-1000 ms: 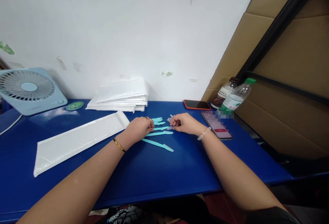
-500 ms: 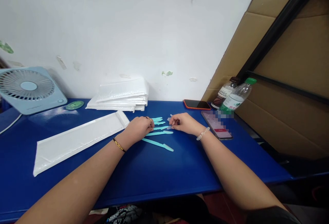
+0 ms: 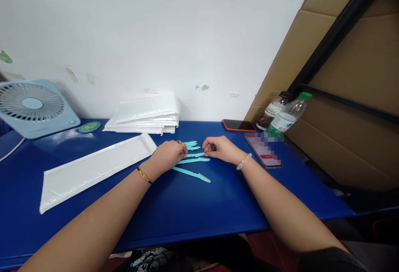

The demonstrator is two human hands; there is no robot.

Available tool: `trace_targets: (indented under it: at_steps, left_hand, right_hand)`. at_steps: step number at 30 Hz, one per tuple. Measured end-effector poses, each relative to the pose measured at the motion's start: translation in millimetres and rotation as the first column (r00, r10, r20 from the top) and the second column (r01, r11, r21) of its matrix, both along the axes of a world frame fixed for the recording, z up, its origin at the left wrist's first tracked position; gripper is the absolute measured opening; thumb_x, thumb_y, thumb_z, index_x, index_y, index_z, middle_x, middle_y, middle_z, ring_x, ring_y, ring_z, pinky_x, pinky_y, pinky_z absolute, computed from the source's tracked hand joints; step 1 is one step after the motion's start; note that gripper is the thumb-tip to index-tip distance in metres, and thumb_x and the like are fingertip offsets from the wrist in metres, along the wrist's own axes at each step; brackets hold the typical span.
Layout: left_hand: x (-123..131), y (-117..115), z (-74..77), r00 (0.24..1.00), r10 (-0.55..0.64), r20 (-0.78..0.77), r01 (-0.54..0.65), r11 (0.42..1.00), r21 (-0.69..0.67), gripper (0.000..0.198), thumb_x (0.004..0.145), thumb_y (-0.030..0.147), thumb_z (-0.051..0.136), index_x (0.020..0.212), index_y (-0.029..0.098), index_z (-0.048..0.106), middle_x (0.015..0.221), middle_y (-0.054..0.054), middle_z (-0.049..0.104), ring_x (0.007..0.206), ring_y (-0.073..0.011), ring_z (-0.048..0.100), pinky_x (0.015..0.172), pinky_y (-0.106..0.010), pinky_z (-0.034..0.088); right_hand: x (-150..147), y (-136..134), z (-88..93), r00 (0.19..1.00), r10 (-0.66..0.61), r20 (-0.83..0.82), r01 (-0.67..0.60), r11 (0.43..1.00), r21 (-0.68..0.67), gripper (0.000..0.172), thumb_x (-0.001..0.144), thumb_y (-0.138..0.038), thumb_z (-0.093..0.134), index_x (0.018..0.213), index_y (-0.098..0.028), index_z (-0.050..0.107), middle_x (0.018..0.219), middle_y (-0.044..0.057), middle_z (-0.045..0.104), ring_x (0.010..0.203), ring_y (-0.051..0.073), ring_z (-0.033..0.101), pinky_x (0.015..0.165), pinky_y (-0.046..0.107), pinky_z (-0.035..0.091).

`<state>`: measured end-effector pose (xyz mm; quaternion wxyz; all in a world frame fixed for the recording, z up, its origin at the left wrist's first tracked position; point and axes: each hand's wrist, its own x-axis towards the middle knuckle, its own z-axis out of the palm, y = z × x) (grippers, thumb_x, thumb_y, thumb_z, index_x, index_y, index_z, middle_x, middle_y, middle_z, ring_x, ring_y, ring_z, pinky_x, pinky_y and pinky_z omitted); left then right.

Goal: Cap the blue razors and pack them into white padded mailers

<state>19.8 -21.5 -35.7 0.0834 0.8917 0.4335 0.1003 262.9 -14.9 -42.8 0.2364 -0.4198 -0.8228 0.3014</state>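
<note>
Several turquoise eyebrow razors (image 3: pixel 197 160) lie fanned out on the blue table (image 3: pixel 202 209), blade ends toward the right. My left hand (image 3: pixel 171 154) is closed, thumb and finger pinching one razor by its handle; the hand covers the handle ends of others. From the right, my right hand (image 3: pixel 220 149) meets the blade end of that same razor (image 3: pixel 196 155), thumb and forefinger pinched together at its tip. Its other fingers curl inward. The small pale, see-through blade cap at these fingertips is mostly hidden now.
A long white padded envelope (image 3: pixel 96 170) lies at left, with a stack of similar envelopes (image 3: pixel 146 114) behind it. Further left are a blue fan (image 3: pixel 33 105) and a green disc (image 3: pixel 89 127). Two phones (image 3: pixel 238 125) and two bottles (image 3: pixel 285 120) stand or lie at right.
The right fingertips have closed in on the razor's tip, and the pale pieces that showed at them are now mostly out of sight. My left hand has barely moved.
</note>
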Motion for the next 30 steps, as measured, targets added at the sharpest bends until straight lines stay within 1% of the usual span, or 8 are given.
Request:
trace_targets:
  at_steps: [5,9,12,14,16,21,25,30]
  left_hand:
    - [2.8,-4.5,2.5,0.999,-0.019,0.048,0.025,0.994,-0.107,0.014,0.081,0.023,0.052,0.083,0.021,0.066,0.082,-0.001,0.067,0.073,-0.0159,0.06,0.058,-0.024,0.038]
    - [1.7,-6.8,7.5,0.998,-0.047,0.051,0.056,0.981,-0.187,0.014,0.081,0.028,0.053,0.083,0.022,0.065,0.078,0.0,0.067,0.069,-0.0151,0.06,0.057,-0.024,0.038]
    - [-4.0,-2.0,9.3,0.998,0.017,0.055,-0.013,0.998,-0.066,0.02,0.082,0.032,0.054,0.092,0.02,0.065,0.09,-0.003,0.067,0.079,-0.0179,0.061,0.067,-0.026,0.043]
    - [-9.0,3.3,8.4,0.996,0.084,0.036,-0.086,0.994,0.069,0.023,0.081,0.031,0.055,0.099,0.019,0.064,0.1,-0.006,0.065,0.089,-0.0212,0.06,0.077,-0.029,0.044]
    - [-12.9,8.1,6.1,0.993,0.118,-0.009,-0.116,0.984,0.136,0.023,0.081,0.029,0.055,0.1,0.019,0.064,0.102,-0.007,0.065,0.092,-0.023,0.059,0.08,-0.031,0.044]
    - [-14.4,12.4,1.2,0.989,0.127,-0.076,-0.118,0.987,0.11,0.016,0.082,0.028,0.052,0.089,0.021,0.065,0.091,-0.004,0.067,0.082,-0.0212,0.061,0.069,-0.03,0.042]
    - [-13.4,12.6,1.4,0.987,0.157,-0.012,-0.157,0.987,0.037,0.014,0.081,0.029,0.054,0.084,0.021,0.064,0.086,-0.003,0.068,0.076,-0.0188,0.061,0.064,-0.027,0.04]
    - [-14.3,13.0,2.0,0.983,0.171,0.061,-0.17,0.985,-0.023,0.016,0.082,0.028,0.049,0.076,0.021,0.062,0.079,-0.002,0.067,0.068,-0.0169,0.059,0.058,-0.026,0.037]
  right_hand:
    - [-10.6,-7.1,4.5,0.999,0.036,-0.006,-0.036,0.999,-0.024,0.015,0.07,-0.016,0.067,0.084,-0.017,0.062,0.075,0.001,0.068,0.069,0.013,0.065,0.068,0.024,0.052]
    - [-5.8,-8.8,11.3,0.995,0.104,0.01,-0.103,0.993,-0.062,0.016,0.069,-0.018,0.07,0.084,-0.017,0.064,0.076,0.001,0.068,0.07,0.013,0.065,0.066,0.024,0.052]
    - [11.0,-2.7,16.8,1.0,-0.026,0.014,0.025,0.998,0.063,0.013,0.073,-0.019,0.066,0.085,-0.017,0.065,0.078,0.002,0.068,0.07,0.013,0.063,0.066,0.024,0.05]
    - [23.5,2.9,18.9,0.984,-0.173,0.045,0.161,0.966,0.203,0.01,0.076,-0.015,0.059,0.083,-0.016,0.066,0.076,0.002,0.066,0.067,0.013,0.06,0.064,0.024,0.047]
    - [30.9,6.9,18.3,0.966,-0.244,0.089,0.212,0.939,0.27,0.011,0.076,-0.012,0.057,0.08,-0.016,0.066,0.073,0.002,0.064,0.064,0.012,0.057,0.062,0.024,0.045]
    - [20.4,8.5,4.9,0.97,-0.165,0.177,0.116,0.959,0.26,0.008,0.075,-0.016,0.063,0.082,-0.017,0.066,0.08,0.003,0.062,0.067,0.012,0.057,0.063,0.023,0.044]
    - [12.1,10.4,-4.5,0.967,-0.135,0.218,0.074,0.96,0.269,0.003,0.078,-0.016,0.061,0.079,-0.016,0.064,0.081,0.003,0.06,0.067,0.012,0.056,0.063,0.023,0.042]
    - [16.7,12.2,-1.5,0.972,-0.148,0.18,0.096,0.958,0.269,0.004,0.08,-0.02,0.061,0.079,-0.017,0.064,0.08,0.003,0.062,0.068,0.012,0.056,0.064,0.024,0.042]
